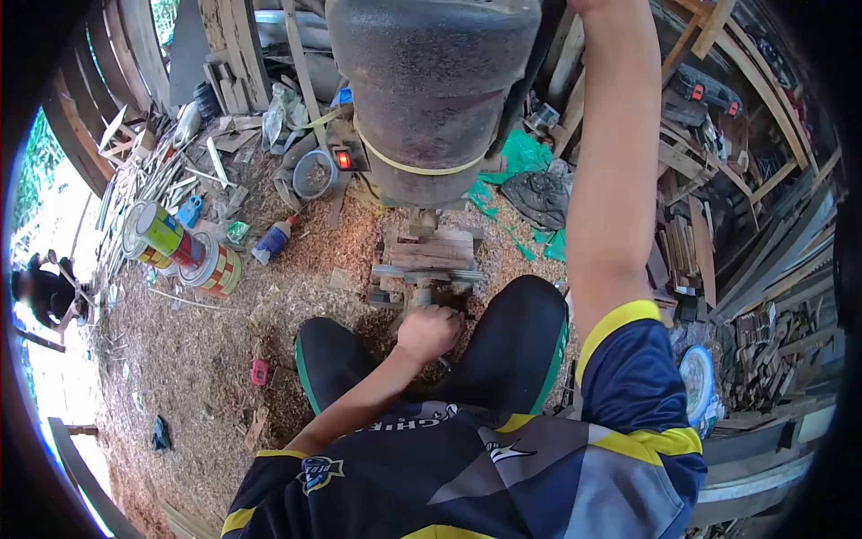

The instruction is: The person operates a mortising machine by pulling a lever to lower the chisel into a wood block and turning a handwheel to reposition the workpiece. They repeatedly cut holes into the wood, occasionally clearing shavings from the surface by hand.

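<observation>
In front of me stands a machine with a large dark housing (431, 90), which looks like a drill press, and a yellow band runs round it. Below its head, a vise (422, 274) has a wooden block (429, 250) on it. My left hand (431, 334) is closed at the near end of the vise, around its handle, and a short bit of metal rod shows beside the fist. My right arm reaches up along the machine's right side. Only the base of my right hand (588, 4) shows at the top edge, its fingers out of sight.
A red-lit switch (343, 159) is on the machine's left, by a bucket (315, 174). Paint cans (214, 268) and a bottle (272, 241) stand on shavings to the left. Scrap wood (691, 242) and a cordless-tool-like case (709, 90) lie right. A person (45, 295) is far left.
</observation>
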Demonstrator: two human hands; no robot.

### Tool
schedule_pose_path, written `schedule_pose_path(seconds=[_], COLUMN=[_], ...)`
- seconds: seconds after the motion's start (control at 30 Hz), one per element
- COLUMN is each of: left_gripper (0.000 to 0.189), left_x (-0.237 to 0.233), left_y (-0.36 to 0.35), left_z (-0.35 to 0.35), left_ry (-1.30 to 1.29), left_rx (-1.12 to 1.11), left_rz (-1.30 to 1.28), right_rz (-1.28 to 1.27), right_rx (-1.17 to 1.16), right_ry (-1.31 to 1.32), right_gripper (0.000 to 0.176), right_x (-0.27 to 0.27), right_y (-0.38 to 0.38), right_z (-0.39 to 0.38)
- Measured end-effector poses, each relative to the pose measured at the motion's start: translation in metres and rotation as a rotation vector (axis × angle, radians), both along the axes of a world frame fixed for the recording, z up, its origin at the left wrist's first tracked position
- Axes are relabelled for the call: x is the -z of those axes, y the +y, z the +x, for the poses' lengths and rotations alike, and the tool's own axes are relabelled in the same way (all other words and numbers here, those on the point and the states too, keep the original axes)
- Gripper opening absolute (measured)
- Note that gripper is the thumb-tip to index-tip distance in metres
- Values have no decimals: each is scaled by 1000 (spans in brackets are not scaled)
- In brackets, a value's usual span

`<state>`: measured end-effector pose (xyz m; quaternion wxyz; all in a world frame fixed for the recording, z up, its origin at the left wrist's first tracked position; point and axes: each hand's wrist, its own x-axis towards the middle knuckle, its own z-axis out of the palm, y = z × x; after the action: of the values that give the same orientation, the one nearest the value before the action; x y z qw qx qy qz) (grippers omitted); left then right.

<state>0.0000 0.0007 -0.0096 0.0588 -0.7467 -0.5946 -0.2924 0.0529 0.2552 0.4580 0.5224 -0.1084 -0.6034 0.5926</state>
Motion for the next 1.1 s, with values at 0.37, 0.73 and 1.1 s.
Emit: schedule_pose_path(seconds=[0.37, 0.73, 1.1], left_gripper=[33, 26, 28], left_x=[-6, -25, -32], left_y=[0, -3, -9], left_z=[2, -5, -2], left_ry=[53, -160, -2], left_rx=[12, 76, -28], left_rz=[6, -67, 12], right_rz=[67, 55, 58], right_rx=[26, -117, 40], right_ry=[46, 67, 140], right_gripper=[38, 38, 36], right_x=[-1, 3, 5], right_y=[-33, -1, -20], right_z=[8, 11, 10])
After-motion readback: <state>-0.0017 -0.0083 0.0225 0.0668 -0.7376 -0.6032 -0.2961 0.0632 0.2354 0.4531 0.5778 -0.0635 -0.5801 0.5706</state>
